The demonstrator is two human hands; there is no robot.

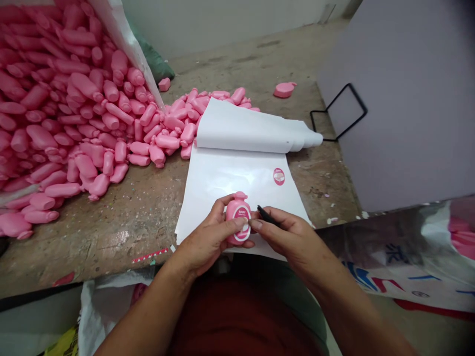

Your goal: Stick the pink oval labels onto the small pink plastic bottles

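A small pink bottle [230,211] with an oval label reading "BABY" stands upright in my left hand [211,235], its thumb pressed on the label's face. My right hand [289,232] is closed around a thin black tool [267,215], and its thumb and fingertips touch the right edge of the bottle. Beneath both hands lie white sheets [211,183] with their far part folded back. One round pink sticker [279,176] shows on the top sheet, right of the bottle.
Many pink bottles [85,84] spill from a large white sack [137,44] at the left, reaching behind the sheets. A lone bottle [284,89] lies farther back. At the right are a grey panel [408,99], a black wire frame [337,111] and a printed sack [401,257].
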